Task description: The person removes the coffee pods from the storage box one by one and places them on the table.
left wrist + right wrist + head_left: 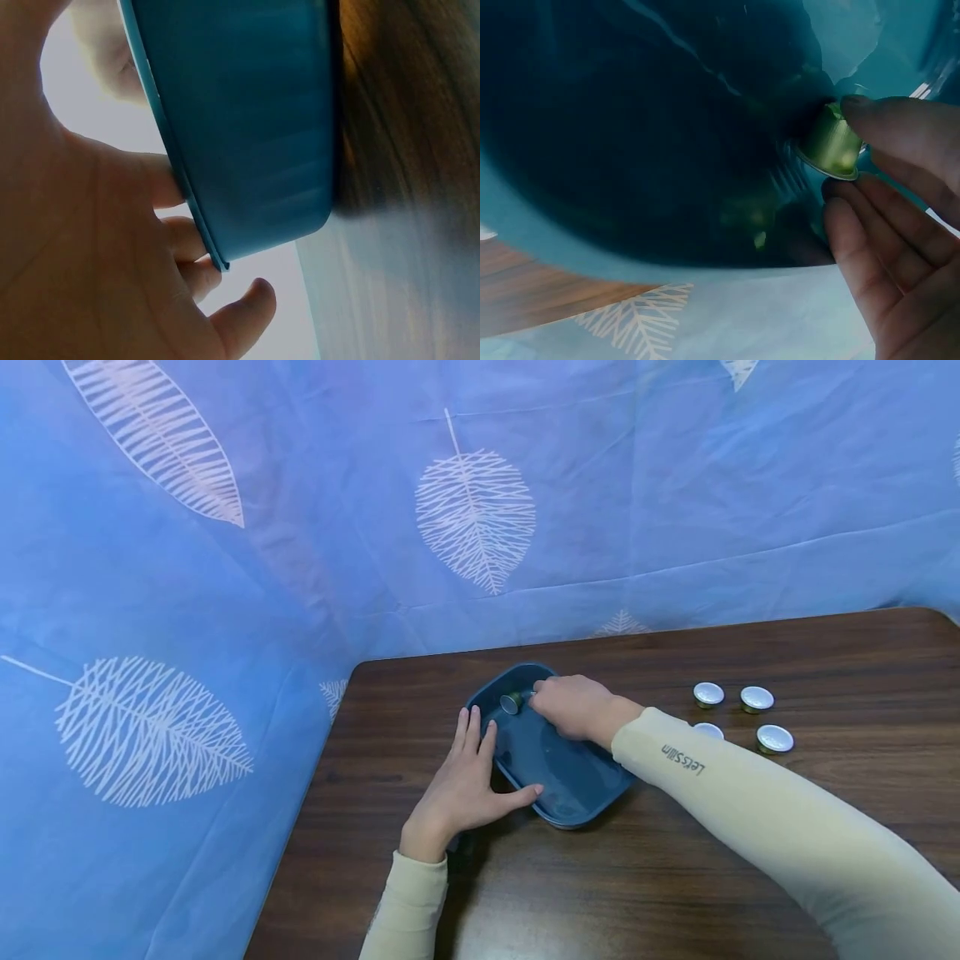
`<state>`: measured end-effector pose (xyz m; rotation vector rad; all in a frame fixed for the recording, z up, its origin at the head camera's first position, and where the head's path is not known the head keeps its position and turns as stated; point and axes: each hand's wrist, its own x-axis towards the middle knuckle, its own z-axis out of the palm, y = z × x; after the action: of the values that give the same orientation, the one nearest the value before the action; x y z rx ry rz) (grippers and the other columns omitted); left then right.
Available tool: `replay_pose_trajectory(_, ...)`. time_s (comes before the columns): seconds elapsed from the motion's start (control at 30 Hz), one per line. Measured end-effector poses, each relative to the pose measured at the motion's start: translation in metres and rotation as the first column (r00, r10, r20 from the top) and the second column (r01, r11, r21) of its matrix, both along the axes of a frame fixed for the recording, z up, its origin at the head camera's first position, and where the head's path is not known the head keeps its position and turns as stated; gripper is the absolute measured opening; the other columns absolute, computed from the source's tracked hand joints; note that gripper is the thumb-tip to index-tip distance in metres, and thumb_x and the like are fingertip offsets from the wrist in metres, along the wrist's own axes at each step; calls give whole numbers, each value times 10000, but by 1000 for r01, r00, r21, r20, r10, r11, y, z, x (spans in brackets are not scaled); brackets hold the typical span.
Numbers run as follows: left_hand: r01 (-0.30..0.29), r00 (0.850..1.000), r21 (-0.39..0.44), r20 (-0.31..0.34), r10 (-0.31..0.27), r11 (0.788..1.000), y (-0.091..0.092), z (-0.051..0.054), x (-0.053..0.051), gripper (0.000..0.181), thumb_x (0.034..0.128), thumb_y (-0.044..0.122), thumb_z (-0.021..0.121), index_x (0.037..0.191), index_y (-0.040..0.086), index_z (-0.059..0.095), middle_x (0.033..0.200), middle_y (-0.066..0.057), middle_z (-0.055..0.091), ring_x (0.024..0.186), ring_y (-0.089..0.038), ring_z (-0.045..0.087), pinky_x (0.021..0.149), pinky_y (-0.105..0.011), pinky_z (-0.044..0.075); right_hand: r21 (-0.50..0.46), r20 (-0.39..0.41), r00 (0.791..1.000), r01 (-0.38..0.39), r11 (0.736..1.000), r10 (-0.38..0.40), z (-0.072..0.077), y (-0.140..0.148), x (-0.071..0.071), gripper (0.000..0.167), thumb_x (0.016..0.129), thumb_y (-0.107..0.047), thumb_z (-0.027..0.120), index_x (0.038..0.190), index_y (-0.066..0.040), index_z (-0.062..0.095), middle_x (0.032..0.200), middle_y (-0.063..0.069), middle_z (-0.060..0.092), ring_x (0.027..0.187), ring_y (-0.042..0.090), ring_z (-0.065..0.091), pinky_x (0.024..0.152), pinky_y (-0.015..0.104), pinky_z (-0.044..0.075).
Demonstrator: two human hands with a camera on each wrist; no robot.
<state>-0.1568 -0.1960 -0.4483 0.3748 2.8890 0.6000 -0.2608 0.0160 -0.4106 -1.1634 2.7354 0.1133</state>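
Note:
A dark blue-teal plastic basin (570, 806) stands on the table. My left hand (457, 781) touches its left rim, fingers extended and thumb spread along the near side; the left wrist view has fingertips at the rim of the basin's wall (255, 135). Inside the basin, towards its far end, my right hand (576, 706) reaches down with thumb and fingers curled. A green coffee capsule (831, 142) shows at its thumb tip. In the head view a green capsule (511, 702) lies tipped over just left of the fingers, and a pale rim shows at the fingertips.
Several capsules with silver lids, such as one capsule (708, 694) and another capsule (775, 739), stand on the dark wooden table (360, 860) right of the basin; the right sleeve partly covers one. A blue leaf-patterned cloth (315, 510) hangs behind the table and along its left side.

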Motion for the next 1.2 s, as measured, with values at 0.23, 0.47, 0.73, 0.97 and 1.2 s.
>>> replay_pose_trajectory(0.23, 2, 1000, 20, -13, -2, 1000, 0, 2, 1, 1174, 889, 774, 680, 1712, 61, 243, 1833, -139, -15, 1702, -343, -94, 1306, -625, 284, 16, 38, 999, 24, 1000, -24, 0, -1, 1, 201, 1020, -110, 740, 1205, -53, 793, 1158, 153, 744, 946, 245, 736, 950, 447, 652)
replay_pose_trajectory(0.47, 2, 1000, 17, -2, -2, 1000, 1, 2, 2, 1181, 886, 772, 688, 1714, 64, 234, 1833, -133, -30, 1702, -320, -103, 1313, -614, 276, 59, 109, 994, 20, 998, -27, 0, 1, 4, 184, 1030, -134, 731, 1196, -73, 782, 1091, 109, 764, 836, 195, 680, 919, 429, 657)
replay_pose_trajectory(0.73, 12, 1000, 29, -10, -12, 999, 2, 2, 2, 1161, 894, 766, 685, 1709, 59, 255, 1832, -145, -9, 1702, -331, -101, 1313, -609, 287, 44, 109, 994, 8, 999, -12, 1, 4, 5, 122, 1036, -145, 730, 1131, -94, 787, 971, 71, 729, 758, 173, 612, 796, 373, 627)
replay_pose_trajectory(0.97, 9, 1000, 30, -8, -9, 999, 2, 2, 2, 1159, 894, 770, 684, 1710, 67, 258, 1831, -142, -12, 1703, -336, -100, 1310, -615, 288, -32, 62, 998, 12, 999, -9, 4, 13, 5, 369, 971, -248, 819, 1294, -81, 756, 1092, 92, 744, 836, 177, 651, 874, 419, 644)
replay_pose_trajectory(1.2, 0, 1000, 14, -13, 1, 1000, 0, 1, 2, 1166, 888, 779, 683, 1707, 63, 267, 1830, -151, -1, 1704, -356, -80, 1304, -622, 299, -107, 50, 999, 25, 994, -20, 5, 20, 4, 481, 947, -272, 842, 1366, -67, 722, 1105, 100, 717, 825, 176, 649, 862, 419, 653)
